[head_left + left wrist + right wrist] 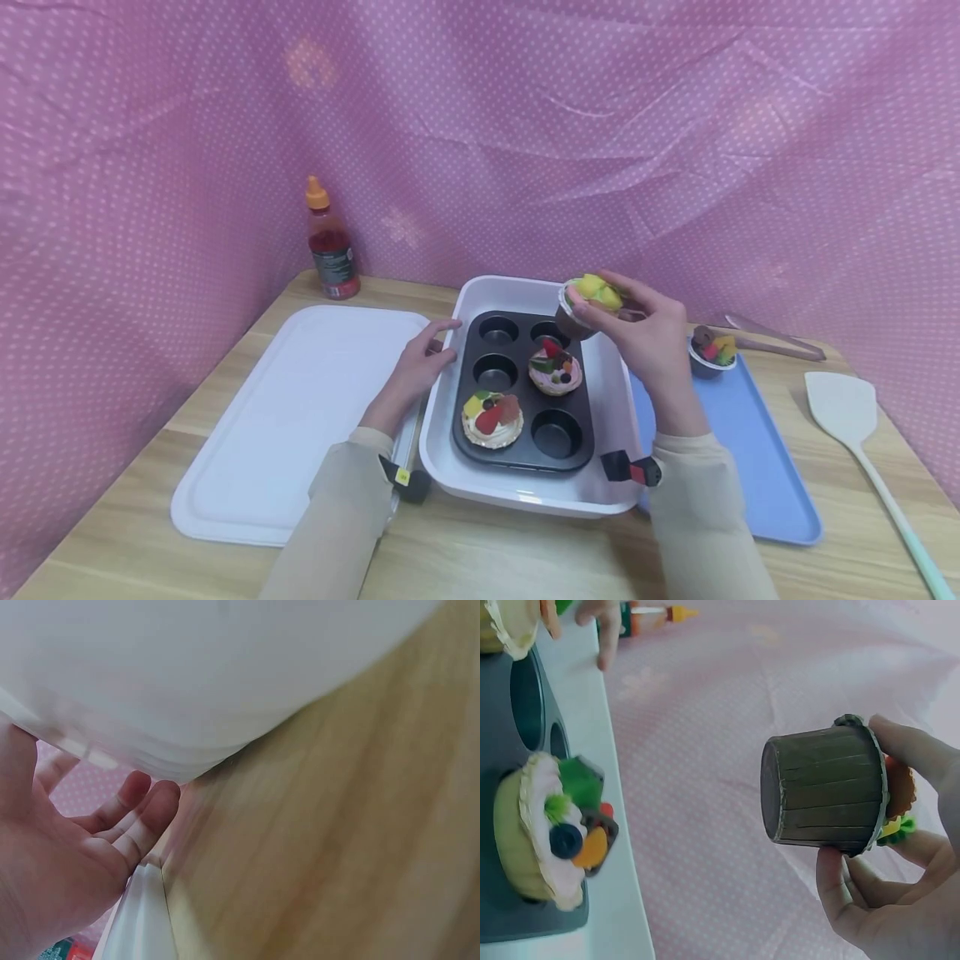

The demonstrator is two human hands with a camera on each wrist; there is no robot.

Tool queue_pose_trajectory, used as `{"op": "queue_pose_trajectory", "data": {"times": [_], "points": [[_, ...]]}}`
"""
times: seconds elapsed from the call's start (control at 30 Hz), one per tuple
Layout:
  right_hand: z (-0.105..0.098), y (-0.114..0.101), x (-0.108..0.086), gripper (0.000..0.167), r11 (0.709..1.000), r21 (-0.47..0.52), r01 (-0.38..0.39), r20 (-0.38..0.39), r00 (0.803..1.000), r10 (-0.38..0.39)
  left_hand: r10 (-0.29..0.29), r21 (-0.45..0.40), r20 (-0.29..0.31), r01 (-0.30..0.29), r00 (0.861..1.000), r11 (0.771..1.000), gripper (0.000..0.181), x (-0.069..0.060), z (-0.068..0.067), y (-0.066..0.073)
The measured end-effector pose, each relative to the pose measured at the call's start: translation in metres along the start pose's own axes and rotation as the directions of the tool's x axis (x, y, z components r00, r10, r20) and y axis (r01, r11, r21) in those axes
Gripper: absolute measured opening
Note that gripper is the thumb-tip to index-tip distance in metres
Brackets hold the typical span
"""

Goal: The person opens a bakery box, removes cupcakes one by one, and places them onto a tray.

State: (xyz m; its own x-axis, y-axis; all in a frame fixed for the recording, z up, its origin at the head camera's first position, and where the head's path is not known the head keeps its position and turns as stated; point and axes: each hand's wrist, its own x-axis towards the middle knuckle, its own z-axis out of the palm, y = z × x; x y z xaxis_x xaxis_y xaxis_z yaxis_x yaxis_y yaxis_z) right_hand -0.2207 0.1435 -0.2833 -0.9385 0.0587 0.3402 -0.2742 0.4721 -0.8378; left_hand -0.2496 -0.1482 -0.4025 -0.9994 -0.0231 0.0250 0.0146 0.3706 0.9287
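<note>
My right hand [651,333] pinches a cupcake [595,298] by its rim, above the back right of the black muffin tin [517,458]. The brown pleated cup [825,789] shows in the right wrist view; yellow fruit tops it. A cream cupcake with a strawberry [491,421] sits in the tin's front left hollow. Another fruit-topped cupcake [555,371] fills the middle right hollow. The tin lies inside a white tub [517,497]. My left hand [415,364] rests at the tub's left rim, its fingers against the outer wall [150,682] in the left wrist view.
A white tray [300,417] lies left of the tub. On the right, a blue tray [772,475] carries a brown-cup cupcake [712,350] at its back. Tongs [780,340] lie behind it, and a spatula [862,433] lies farther right. A sauce bottle [332,250] stands back left.
</note>
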Motion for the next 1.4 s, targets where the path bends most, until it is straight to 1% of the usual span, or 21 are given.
{"op": "queue_pose_trajectory", "data": {"times": [0.13, 0.3, 0.53, 0.6, 0.73, 0.83, 1.03, 1.17, 1.27, 1.4], "points": [[-0.01, 0.003, -0.003, 0.06, 1.0, -0.015, -0.022, -0.016, 1.0, 0.022, 0.003, -0.005, 0.004, -0.003, 1.0, 1.0, 0.052, 0.001, 0.002, 0.0], [-0.023, 0.01, -0.006, 0.063, 0.998, -0.018, -0.052, -0.034, 0.998, 0.052, 0.006, -0.008, -0.007, -0.006, 1.0, 1.0, 0.053, 0.002, 0.002, 0.0], [-0.04, 0.023, -0.009, 0.062, 0.994, -0.045, -0.104, -0.101, 0.99, 0.099, 0.023, 0.004, -0.002, -0.023, 1.0, 1.0, 0.053, 0.004, 0.002, -0.004], [-0.045, 0.028, -0.01, 0.061, 0.992, -0.05, -0.118, -0.123, 0.986, 0.111, 0.022, 0.005, -0.004, -0.021, 1.0, 1.0, 0.053, 0.004, 0.002, -0.005], [-0.055, 0.037, -0.012, 0.061, 0.99, -0.069, -0.124, -0.158, 0.981, 0.112, -0.004, 0.012, -0.001, 0.004, 1.0, 1.0, 0.053, 0.003, 0.002, -0.005], [-0.064, 0.041, -0.015, 0.061, 0.989, -0.072, -0.132, -0.163, 0.979, 0.119, -0.017, 0.017, 0.006, 0.017, 1.0, 1.0, 0.052, 0.003, 0.002, -0.004], [-0.079, 0.047, -0.02, 0.062, 0.984, -0.102, -0.145, -0.169, 0.977, 0.127, 0.018, 0.015, 0.004, -0.018, 1.0, 1.0, 0.052, 0.004, 0.002, -0.004], [-0.087, 0.05, -0.022, 0.065, 0.974, -0.124, -0.188, -0.181, 0.97, 0.164, 0.025, 0.015, 0.005, -0.025, 1.0, 1.0, 0.053, 0.004, 0.002, -0.003], [-0.092, 0.052, -0.022, 0.069, 0.968, -0.129, -0.214, -0.165, 0.967, 0.192, 0.031, 0.016, 0.011, -0.032, 0.999, 0.999, 0.053, 0.004, 0.001, -0.003], [-0.096, 0.055, -0.022, 0.07, 0.968, -0.14, -0.208, -0.125, 0.974, 0.191, 0.037, 0.024, 0.012, -0.038, 0.999, 0.999, 0.052, 0.004, -0.002, -0.003]]}}
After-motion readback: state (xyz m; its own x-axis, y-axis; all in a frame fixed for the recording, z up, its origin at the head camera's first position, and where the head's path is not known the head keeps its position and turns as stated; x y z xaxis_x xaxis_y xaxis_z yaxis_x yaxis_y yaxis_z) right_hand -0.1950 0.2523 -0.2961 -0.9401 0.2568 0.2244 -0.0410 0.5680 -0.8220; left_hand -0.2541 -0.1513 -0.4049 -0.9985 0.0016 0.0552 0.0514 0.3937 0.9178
